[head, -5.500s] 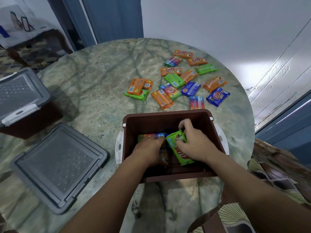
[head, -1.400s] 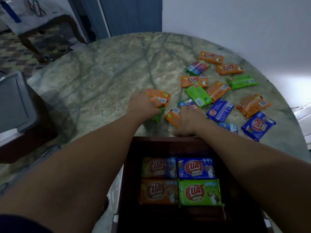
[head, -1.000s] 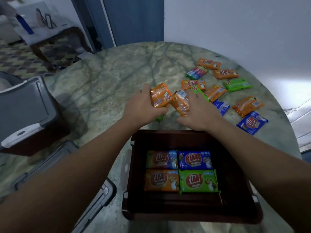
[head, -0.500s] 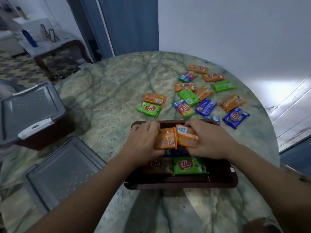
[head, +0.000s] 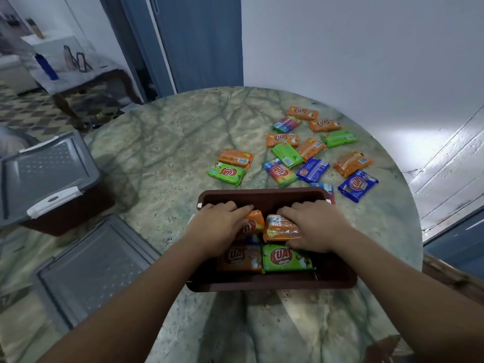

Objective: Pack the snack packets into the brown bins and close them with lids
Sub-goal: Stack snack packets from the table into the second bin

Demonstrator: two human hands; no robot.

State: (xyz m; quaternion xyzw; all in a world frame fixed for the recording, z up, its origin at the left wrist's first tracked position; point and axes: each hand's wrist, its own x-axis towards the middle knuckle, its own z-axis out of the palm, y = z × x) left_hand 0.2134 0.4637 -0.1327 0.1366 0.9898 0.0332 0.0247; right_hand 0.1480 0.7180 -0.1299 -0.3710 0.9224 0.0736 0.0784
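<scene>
Fourteen packets point(head: 226, 173) loose (four or more inside), two bins point(head: 262, 192), two lids point(head: 89, 268)

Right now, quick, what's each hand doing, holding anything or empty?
Left hand: holds an orange packet inside the open brown bin.
Right hand: holds another orange packet in the same bin.

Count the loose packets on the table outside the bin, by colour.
Orange: 6
Green: 3
Blue: 2
Multicolour: 3, one partly hidden behind the bin
Total: 14
</scene>
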